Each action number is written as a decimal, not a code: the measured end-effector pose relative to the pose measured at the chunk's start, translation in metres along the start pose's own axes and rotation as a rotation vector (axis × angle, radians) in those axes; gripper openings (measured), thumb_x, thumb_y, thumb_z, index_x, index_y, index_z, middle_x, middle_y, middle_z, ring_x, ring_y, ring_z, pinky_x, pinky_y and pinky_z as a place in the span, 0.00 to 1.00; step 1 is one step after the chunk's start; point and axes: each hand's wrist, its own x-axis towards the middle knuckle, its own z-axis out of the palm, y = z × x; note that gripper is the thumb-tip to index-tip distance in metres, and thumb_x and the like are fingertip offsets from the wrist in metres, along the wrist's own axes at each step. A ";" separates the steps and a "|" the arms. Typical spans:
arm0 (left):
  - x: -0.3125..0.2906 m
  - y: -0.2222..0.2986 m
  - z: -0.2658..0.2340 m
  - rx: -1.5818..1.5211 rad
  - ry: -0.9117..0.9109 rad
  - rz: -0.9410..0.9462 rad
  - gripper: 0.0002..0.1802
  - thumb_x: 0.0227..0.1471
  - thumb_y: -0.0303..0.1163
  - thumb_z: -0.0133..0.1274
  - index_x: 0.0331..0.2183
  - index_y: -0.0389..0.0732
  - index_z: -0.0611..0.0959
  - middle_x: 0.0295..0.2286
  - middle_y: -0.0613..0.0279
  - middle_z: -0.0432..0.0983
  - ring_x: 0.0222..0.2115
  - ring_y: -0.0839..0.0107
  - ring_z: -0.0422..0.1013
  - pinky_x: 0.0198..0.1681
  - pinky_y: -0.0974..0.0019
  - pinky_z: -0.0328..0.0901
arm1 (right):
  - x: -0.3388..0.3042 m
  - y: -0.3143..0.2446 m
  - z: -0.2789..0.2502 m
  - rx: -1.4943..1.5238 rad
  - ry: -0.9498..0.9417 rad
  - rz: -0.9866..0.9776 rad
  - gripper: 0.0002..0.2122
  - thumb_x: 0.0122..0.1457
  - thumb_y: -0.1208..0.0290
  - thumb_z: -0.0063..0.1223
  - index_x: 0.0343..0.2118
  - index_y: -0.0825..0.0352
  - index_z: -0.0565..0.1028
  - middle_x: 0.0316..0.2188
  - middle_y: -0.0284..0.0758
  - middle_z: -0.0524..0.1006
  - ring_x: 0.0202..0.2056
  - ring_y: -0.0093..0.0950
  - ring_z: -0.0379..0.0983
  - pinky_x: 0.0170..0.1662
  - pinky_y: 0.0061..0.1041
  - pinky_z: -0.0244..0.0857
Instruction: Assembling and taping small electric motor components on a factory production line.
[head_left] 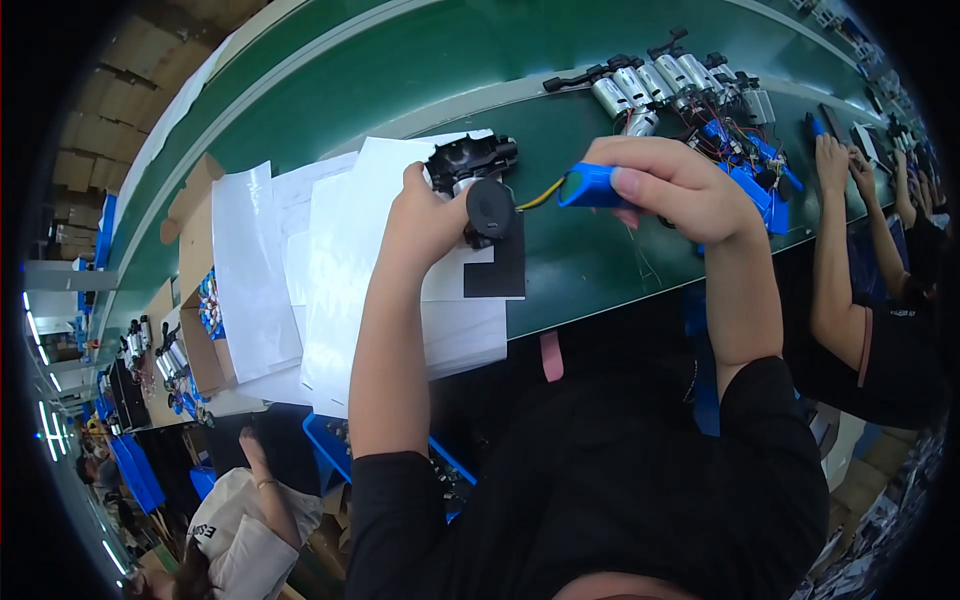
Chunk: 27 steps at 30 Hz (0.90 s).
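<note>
My left hand (pixel 422 222) is closed round a black motor assembly (pixel 472 160) with a round dark cap (pixel 491 208) facing up. It is held over white sheets and a black cut-out piece (pixel 508 262). In my right hand (pixel 690 188) is a blue battery pack (pixel 590 187), gripped between thumb and fingers. Yellow and black wires (pixel 541 196) run from the pack toward the motor assembly; their far end is hidden beside the cap. The two hands are apart, both above the green table.
White sheets (pixel 330 270) cover the table's left part, beside an open cardboard box (pixel 205 340). Several silver motors (pixel 650 82) lie at the back right, with blue battery packs (pixel 745 190) and tangled wires. Co-workers' hands (pixel 832 165) work farther right; another person (pixel 245 520) is at lower left.
</note>
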 end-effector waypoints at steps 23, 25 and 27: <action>0.028 -0.036 -0.040 -0.416 0.103 0.218 0.19 0.52 0.32 0.59 0.46 0.35 0.79 0.29 0.62 0.75 0.23 0.78 0.70 0.26 0.73 0.63 | 0.123 0.099 0.027 -0.667 0.321 -0.225 0.10 0.62 0.67 0.53 0.40 0.67 0.79 0.31 0.36 0.76 0.32 0.28 0.72 0.37 0.24 0.66; 0.030 -0.048 -0.032 -0.521 0.083 0.134 0.18 0.53 0.32 0.58 0.45 0.35 0.79 0.29 0.62 0.75 0.21 0.78 0.69 0.25 0.73 0.63 | 0.130 0.100 0.034 -0.641 0.295 -0.189 0.10 0.61 0.68 0.53 0.40 0.67 0.79 0.31 0.37 0.75 0.33 0.30 0.71 0.38 0.25 0.66; 0.034 -0.056 -0.032 -0.597 0.053 0.136 0.18 0.54 0.33 0.57 0.45 0.34 0.79 0.29 0.62 0.75 0.21 0.78 0.70 0.25 0.73 0.63 | 0.126 0.102 0.044 -0.580 0.272 -0.082 0.10 0.60 0.68 0.54 0.39 0.67 0.80 0.32 0.38 0.74 0.36 0.34 0.71 0.40 0.27 0.65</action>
